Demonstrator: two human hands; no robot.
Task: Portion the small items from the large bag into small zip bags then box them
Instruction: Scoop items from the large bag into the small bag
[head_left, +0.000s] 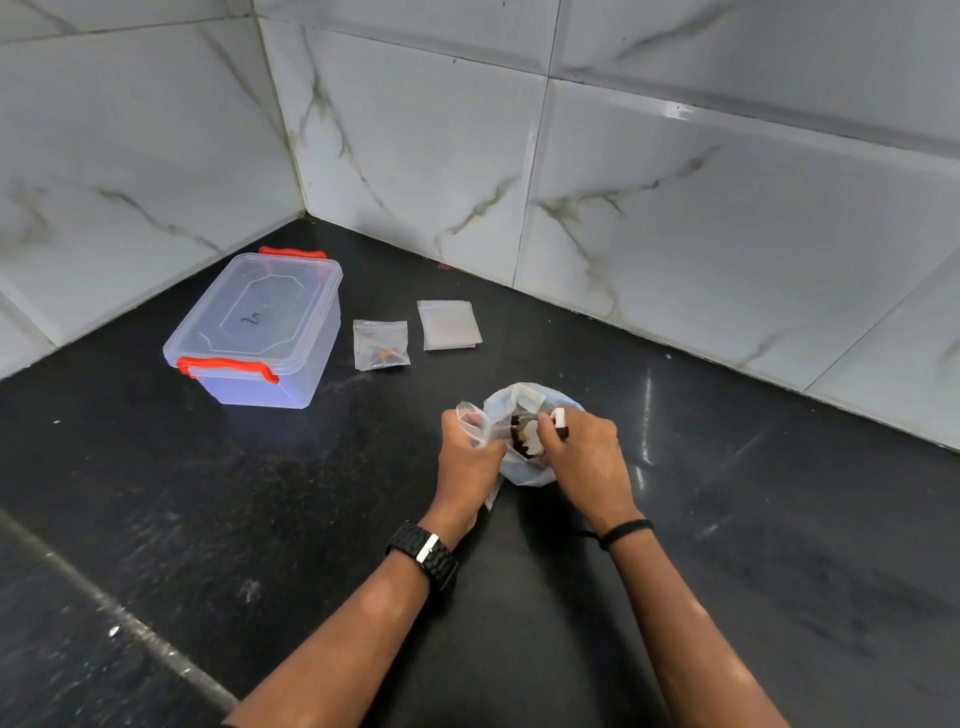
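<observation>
Small items (523, 439) half-hidden behind hands (524, 457)

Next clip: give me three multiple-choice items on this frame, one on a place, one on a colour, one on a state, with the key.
1. Where is the filled zip bag?
A. inside the box
B. on the counter between the box and the stack of empty zip bags
C. in the right hand

2. The clips on the storage box are:
A. red
B. blue
C. green

3. The box lid is:
A. off
B. closed
C. cannot tell

Key: B, it lies between them; A, both clips are red; B, the lid sits on the box.
</observation>
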